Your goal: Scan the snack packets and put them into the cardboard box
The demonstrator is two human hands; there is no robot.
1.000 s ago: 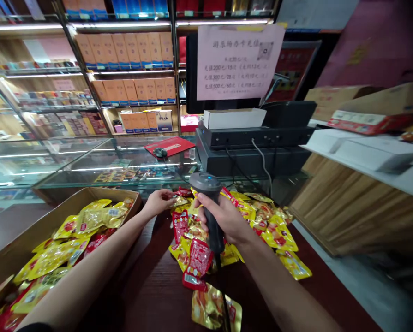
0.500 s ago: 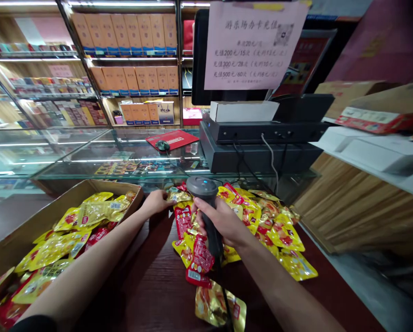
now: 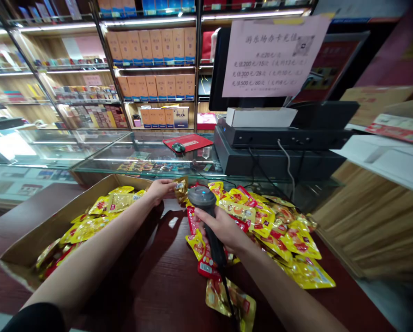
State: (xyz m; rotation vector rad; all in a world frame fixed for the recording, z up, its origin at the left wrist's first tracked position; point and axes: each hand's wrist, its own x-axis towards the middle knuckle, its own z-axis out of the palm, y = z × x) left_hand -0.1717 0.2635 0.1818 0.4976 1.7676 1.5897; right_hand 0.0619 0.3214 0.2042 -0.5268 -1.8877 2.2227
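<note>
Wooden counter (image 3: 158, 286): right hand (image 3: 220, 228) grips barcode scanner (image 3: 202, 196), left hand (image 3: 159, 190) snack packet (image 3: 180, 188).

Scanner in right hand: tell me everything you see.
The handheld barcode scanner is dark grey, looks like plastic, with a wide rounded head showing a small blue light, and a narrower black grip. The right hand wraps the grip, head tilted up and away. A black cord runs down from the grip's base over a gold packet.

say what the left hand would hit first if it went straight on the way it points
Probably the glass display counter, past the gold snack packet pinched in the left hand. The barcode scanner sits just right of that line, but depth is hard to judge.
</note>
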